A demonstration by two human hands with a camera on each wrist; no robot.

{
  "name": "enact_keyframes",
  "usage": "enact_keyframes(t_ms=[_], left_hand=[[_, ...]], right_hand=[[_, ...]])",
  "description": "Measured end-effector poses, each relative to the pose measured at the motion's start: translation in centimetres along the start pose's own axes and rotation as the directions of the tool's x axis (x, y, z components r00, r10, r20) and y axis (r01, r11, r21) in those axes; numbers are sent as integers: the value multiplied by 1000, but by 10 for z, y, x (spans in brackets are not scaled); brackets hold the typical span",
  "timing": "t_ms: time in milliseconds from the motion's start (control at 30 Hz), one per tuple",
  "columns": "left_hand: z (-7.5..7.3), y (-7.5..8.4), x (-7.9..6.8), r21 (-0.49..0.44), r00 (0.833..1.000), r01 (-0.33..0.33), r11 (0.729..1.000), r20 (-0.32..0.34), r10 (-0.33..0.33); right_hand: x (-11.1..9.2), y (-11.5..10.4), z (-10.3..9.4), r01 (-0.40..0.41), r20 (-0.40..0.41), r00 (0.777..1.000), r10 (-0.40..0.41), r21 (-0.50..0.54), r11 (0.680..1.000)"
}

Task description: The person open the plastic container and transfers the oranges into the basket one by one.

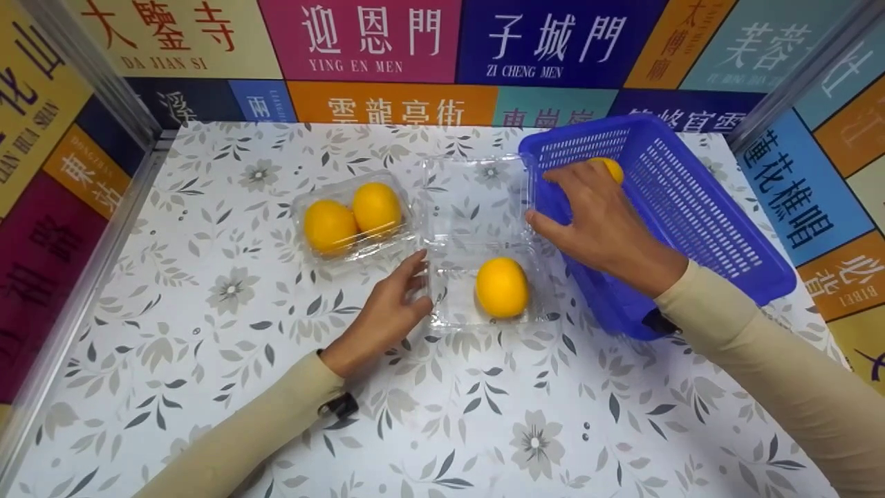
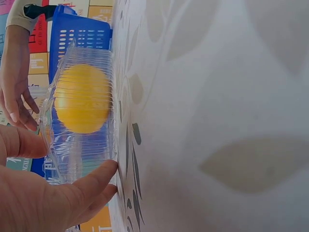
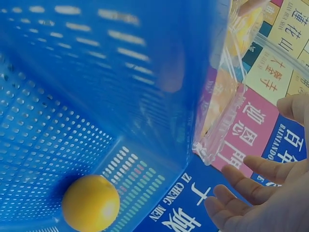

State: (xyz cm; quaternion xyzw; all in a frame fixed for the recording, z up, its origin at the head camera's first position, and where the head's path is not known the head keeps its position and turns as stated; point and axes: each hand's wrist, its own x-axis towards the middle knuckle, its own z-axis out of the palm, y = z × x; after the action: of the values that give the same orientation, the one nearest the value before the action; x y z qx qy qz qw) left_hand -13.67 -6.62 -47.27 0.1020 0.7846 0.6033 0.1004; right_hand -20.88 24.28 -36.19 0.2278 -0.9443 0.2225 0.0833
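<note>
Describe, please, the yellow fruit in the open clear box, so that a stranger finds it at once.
On the flowered table, find the blue basket; left of it lies the open box. The yellow fruit sits there alone, whereas two others share the second box and another is in the basket.

The fruits (image 1: 502, 288) are yellow, the basket (image 1: 691, 190) blue, the tabletop (image 1: 449, 408) white with grey floral print.

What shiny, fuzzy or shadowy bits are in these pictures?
Head view: white glare streaks on the clear box on the left; left wrist view: the tabletop nearest the camera looks soft and blurry; right wrist view: a dark shadow beside the fruit in the blue basket.
</note>
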Motion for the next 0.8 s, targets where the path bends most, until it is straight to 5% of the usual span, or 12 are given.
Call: enact_keyframes(t_ms=[800], left_hand=[[1, 0, 0, -2, 1000, -5, 1000, -9, 5]], right_hand=[[-13, -21, 5, 96, 9, 995, -96, 10, 995]])
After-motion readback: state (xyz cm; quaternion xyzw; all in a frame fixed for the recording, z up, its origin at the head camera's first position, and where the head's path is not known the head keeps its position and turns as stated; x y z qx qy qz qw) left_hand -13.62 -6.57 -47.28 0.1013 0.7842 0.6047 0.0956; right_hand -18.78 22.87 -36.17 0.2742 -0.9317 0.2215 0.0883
